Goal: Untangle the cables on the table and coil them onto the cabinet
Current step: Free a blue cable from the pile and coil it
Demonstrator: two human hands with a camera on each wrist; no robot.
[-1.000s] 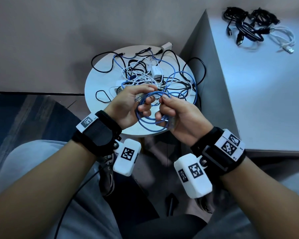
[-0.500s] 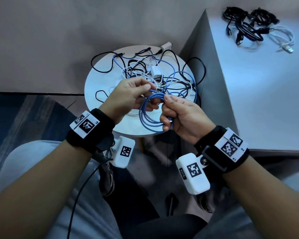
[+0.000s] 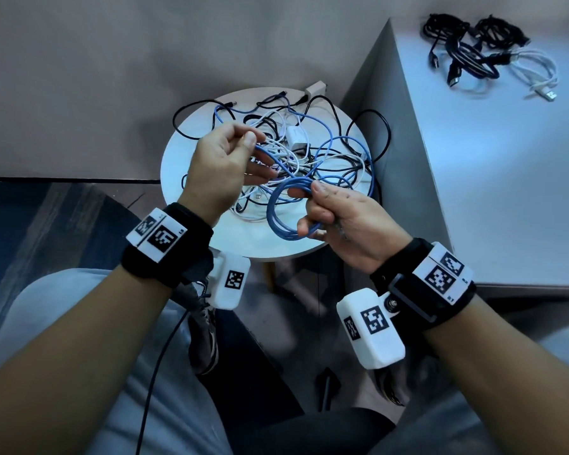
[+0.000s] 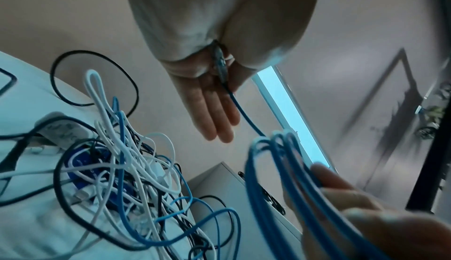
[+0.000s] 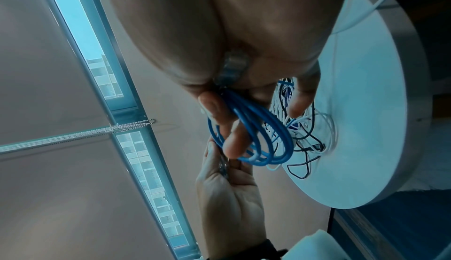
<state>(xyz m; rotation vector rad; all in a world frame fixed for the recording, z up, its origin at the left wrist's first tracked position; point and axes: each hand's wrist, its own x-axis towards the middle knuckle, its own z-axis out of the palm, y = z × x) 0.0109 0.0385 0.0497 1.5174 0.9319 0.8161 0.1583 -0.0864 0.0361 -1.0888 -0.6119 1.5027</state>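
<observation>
Above the round white table (image 3: 191, 149) my right hand (image 3: 322, 208) grips a coil of blue cable (image 3: 278, 218), its loops hanging around the fingers (image 5: 229, 144). A free end of that blue cable (image 4: 244, 113) runs up to my left hand (image 3: 240, 149), which pinches it near the plug between thumb and forefinger, the other fingers held straight. Below both hands a tangle of blue, white and black cables (image 3: 312, 152) lies on the table. Coiled black cables (image 3: 467, 44) and a white cable (image 3: 536, 70) lie on the grey cabinet (image 3: 493, 175) at the right.
A white charger block (image 3: 298, 136) sits in the tangle, and another white plug (image 3: 316, 88) hangs over the table's far edge. Black loops spill over the table rim toward the cabinet side. My knees and shoes are below the table. A wall stands behind.
My left hand has moved up and left away from the right hand, drawing the blue cable's end out of the coil. The right hand holds the coil in about the same place.
</observation>
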